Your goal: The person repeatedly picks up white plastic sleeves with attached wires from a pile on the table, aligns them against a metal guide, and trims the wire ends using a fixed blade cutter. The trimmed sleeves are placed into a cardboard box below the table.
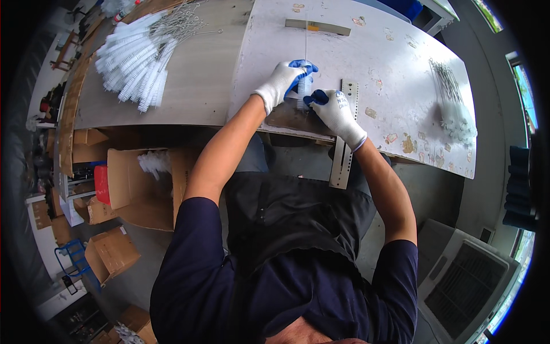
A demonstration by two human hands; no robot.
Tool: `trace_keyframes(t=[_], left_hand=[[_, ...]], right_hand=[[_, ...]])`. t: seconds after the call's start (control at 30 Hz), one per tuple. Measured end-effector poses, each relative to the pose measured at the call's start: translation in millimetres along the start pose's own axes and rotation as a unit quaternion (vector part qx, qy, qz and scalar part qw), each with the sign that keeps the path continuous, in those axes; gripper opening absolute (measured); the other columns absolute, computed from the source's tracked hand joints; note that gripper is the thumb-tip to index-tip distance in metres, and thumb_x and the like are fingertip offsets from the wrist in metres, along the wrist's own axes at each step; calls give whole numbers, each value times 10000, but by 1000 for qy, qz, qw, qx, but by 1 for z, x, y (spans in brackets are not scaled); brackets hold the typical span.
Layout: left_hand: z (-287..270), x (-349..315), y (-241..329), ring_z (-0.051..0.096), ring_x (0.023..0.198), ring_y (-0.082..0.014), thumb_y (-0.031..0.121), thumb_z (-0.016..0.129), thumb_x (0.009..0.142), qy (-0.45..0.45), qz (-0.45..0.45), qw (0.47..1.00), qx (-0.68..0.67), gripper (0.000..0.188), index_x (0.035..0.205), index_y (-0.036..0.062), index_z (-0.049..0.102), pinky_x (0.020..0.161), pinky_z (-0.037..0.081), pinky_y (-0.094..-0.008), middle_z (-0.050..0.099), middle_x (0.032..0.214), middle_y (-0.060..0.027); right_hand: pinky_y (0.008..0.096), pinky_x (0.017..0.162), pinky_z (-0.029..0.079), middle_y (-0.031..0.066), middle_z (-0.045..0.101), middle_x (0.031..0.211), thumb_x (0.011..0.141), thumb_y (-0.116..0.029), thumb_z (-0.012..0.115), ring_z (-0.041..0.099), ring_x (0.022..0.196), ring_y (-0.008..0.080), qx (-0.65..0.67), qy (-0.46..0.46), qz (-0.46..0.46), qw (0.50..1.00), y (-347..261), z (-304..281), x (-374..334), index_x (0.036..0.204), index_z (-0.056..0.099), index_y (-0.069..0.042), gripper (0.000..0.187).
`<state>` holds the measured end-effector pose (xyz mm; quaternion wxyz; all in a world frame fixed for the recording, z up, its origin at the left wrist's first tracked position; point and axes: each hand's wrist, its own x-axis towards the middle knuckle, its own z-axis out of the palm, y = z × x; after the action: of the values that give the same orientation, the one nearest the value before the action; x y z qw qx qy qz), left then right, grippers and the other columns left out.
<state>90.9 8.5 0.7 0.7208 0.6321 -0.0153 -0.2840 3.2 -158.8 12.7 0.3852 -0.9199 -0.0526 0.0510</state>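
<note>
white cylindrical bristle brush (305, 87): gripped in blue-fingered white-gloved left hand (286, 79); near likewise-gloved right hand (336, 109), grip unclear; seemingly mid-adjustment, next calling for steadiness.

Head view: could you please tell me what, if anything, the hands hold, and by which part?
The left hand holds a brush by the top of its bristles; whether the right hand grips it is unclear.

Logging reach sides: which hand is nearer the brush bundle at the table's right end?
Right. The right hand is left of the brush bundle, apart from it; the left hand is farther left, beyond the right hand.
</note>
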Motion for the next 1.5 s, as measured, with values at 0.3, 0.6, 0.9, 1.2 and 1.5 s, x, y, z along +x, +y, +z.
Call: trace_keyframes(t=[0.3,0.6,0.9,1.2,1.5], left_hand=[[-9,4,-4,637,806,-152,229,627,997,-25,-7,997,-71,271,1170,40,715,726,566,-316,662,894,-40],[5,2,-6,634,805,-136,205,628,993,-16,0,998,-53,252,1156,41,728,725,562,-302,672,891,-35],[8,-5,10,635,708,-133,169,605,965,4,-24,1000,5,260,1154,56,744,643,567,-292,694,860,-21],[-1,17,-8,697,881,-176,121,649,952,-31,-10,999,-33,210,1111,24,745,775,570,-316,746,1027,-86],[46,20,4,691,820,-161,187,650,952,1,43,988,147,263,1103,-17,720,738,565,-301,730,962,-83]], right_hand=[[434,810,551,170,732,957,871,-228,686,704,909,359,-5,31,-21,999,22,-12,-11,981,735,-79,191],[430,797,547,157,721,930,861,-232,719,697,905,362,-1,46,-24,999,30,-14,-16,963,721,-83,180],[441,920,512,92,561,1368,811,-288,744,593,1134,303,-255,-10,-345,903,-1,-36,-22,1277,619,-123,510],[398,861,544,109,608,1148,883,-276,617,610,1013,283,-409,-130,-463,775,11,-23,34,1104,656,-110,280],[381,669,519,46,703,820,861,-270,632,694,758,237,-366,-106,-427,820,4,-13,17,810,721,-133,171]])
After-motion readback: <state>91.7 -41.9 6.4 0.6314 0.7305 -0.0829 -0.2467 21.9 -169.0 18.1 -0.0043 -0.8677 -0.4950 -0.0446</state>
